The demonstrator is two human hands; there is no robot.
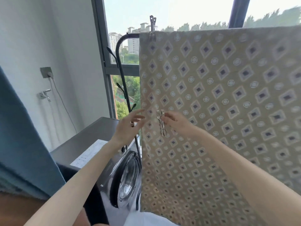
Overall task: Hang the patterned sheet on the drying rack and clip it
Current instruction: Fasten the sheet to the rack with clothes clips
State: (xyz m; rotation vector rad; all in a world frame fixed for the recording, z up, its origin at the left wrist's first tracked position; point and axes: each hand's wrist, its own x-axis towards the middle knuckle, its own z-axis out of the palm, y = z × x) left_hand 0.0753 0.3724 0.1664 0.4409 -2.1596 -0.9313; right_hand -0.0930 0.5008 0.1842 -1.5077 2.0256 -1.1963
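Patterned sheet (219,95) draped over the drying rack (123,38) top bar, fastened clip (152,28) at its upper left corner. Your right hand (175,120) pinches spare clips (162,123); your left hand (128,126), fingers spread, holds nothing. Judged remaining: clipping farther along the bar.

Lit brightly by daylight through the window (179,10), washed near white at the sky. Backlit across the patterned sheet (228,95). Glints on the washing machine door (128,176). Smeared by motion at the handheld clip (162,123) and toward the right edge; bent at the borders.
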